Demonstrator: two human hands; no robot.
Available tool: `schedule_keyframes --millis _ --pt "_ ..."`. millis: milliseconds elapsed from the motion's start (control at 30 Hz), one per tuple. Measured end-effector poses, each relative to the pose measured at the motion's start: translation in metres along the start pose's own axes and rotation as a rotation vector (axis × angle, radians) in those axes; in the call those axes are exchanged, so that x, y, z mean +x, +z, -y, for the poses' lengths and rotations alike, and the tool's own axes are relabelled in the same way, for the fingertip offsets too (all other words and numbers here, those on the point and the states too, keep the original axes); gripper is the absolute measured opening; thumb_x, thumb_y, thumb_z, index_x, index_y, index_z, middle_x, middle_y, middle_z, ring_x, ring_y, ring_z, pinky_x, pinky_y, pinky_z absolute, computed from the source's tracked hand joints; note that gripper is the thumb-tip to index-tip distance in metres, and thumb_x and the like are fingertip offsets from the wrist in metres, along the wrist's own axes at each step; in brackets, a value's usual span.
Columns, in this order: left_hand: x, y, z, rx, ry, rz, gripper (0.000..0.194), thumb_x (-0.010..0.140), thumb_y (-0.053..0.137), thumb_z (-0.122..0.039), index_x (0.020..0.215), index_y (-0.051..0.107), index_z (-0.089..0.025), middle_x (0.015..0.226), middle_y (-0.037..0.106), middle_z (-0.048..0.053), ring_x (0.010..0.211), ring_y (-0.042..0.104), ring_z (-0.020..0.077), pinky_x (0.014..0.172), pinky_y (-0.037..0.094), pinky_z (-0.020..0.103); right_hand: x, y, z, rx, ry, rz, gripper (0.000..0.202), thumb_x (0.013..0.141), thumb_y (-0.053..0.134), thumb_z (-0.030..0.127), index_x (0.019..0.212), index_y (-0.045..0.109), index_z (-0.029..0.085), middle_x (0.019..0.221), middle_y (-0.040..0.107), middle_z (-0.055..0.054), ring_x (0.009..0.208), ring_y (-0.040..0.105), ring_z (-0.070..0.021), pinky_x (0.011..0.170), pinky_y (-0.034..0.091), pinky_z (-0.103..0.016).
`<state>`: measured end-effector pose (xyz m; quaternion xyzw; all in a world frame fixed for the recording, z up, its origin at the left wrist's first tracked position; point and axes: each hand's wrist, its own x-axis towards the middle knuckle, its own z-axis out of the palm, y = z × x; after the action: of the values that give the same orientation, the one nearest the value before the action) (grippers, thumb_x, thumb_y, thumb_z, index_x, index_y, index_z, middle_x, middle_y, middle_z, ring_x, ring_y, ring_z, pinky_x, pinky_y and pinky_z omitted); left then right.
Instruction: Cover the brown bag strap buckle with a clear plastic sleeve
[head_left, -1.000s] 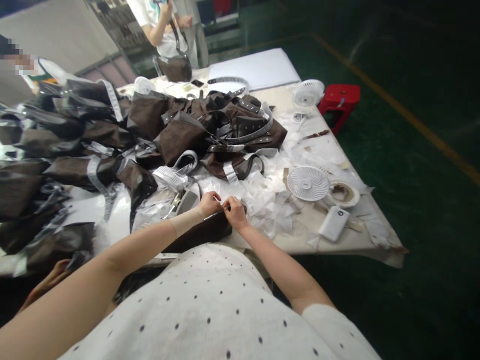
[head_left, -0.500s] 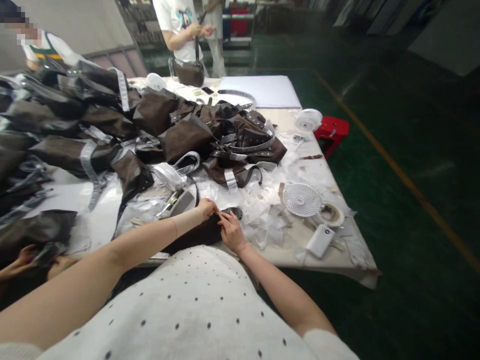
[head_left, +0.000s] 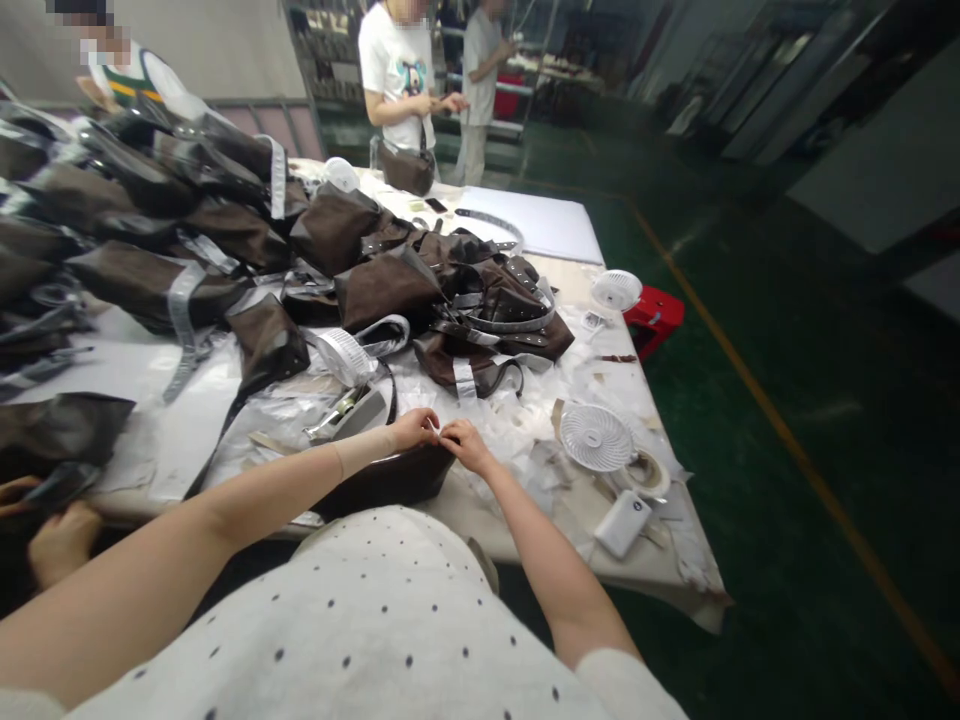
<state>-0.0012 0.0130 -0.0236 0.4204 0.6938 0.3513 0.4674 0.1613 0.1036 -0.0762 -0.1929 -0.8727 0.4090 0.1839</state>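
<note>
A dark brown bag (head_left: 409,478) lies at the table's front edge, right against my body. Over its right end, my left hand (head_left: 414,430) and my right hand (head_left: 466,446) meet with fingertips almost touching. Both are closed in a pinch on a small white strip (head_left: 434,428), which looks like paper or tape. My forearm hides part of the bag's upper side. A tape dispenser (head_left: 361,412) stands just beyond my left wrist. Crumpled white wrapping (head_left: 517,430) is scattered to the right of my hands.
Brown bags (head_left: 390,285) are heaped across the left and middle. On the right are a white fan (head_left: 596,436), a tape roll (head_left: 651,474) and a white power bank (head_left: 623,523). A red stool (head_left: 660,315) stands beside the table. A co-worker's hand (head_left: 64,545) works at left; others stand behind.
My view has shifted. The dark strap end by my right hand is no longer visible there, and a white strip now shows between my fingertips. My right hand's fingers have curled in.
</note>
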Motion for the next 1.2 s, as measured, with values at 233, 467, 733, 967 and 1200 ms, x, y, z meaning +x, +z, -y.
schedule_keyframes --millis 233,467,733,967,1200 --pt "-0.007 -0.067 0.013 0.044 0.024 0.014 0.035 0.057 0.078 -0.038 0.083 0.069 -0.016 0.055 0.066 0.001 0.042 0.05 0.0115 0.042 0.035 0.022 -0.002 0.006 0.005 0.095 0.05 -0.067 0.021 0.082 0.063 0.041 0.076 0.07 0.021 0.088 0.068 -0.007 0.091 0.059 -0.0214 0.092 0.042 -0.038" --pt "-0.052 -0.101 0.057 0.146 0.013 -0.421 0.042 0.068 0.064 -0.051 0.091 0.067 -0.016 0.094 0.07 0.011 0.079 0.063 0.0237 0.071 0.05 0.032 -0.04 -0.015 -0.005 0.326 0.381 -0.485 0.045 0.086 0.042 0.059 0.092 0.063 0.019 0.094 0.069 -0.009 0.097 0.061 -0.0227 0.091 0.046 -0.038" --pt "-0.147 -0.107 0.134 0.134 -0.132 -0.951 0.064 0.071 0.052 -0.062 0.11 0.06 -0.011 0.118 0.059 0.019 0.109 0.055 0.0343 0.096 0.044 0.049 -0.074 0.022 -0.017 0.762 0.753 -0.441 0.052 0.073 0.053 0.07 0.071 0.061 0.019 0.068 0.068 -0.01 0.069 0.069 -0.0241 0.059 0.056 -0.037" --pt "-0.163 -0.091 0.144 0.007 -0.157 -0.743 0.059 0.058 0.068 -0.065 0.09 0.07 -0.015 0.096 0.072 0.009 0.095 0.065 0.0281 0.091 0.05 0.037 -0.02 0.046 -0.009 0.958 0.636 -0.681 0.032 0.073 0.061 0.05 0.084 0.056 0.021 0.085 0.069 -0.003 0.084 0.068 -0.0183 0.074 0.058 -0.033" --pt "-0.166 -0.087 0.144 0.208 -0.043 -0.629 0.056 0.056 0.073 -0.056 0.095 0.065 -0.016 0.098 0.068 0.01 0.095 0.063 0.0314 0.091 0.048 0.043 -0.028 0.013 0.012 1.014 0.439 -0.792 0.049 0.071 0.068 0.034 0.115 0.051 0.019 0.103 0.07 -0.006 0.098 0.066 -0.0198 0.094 0.05 -0.039"
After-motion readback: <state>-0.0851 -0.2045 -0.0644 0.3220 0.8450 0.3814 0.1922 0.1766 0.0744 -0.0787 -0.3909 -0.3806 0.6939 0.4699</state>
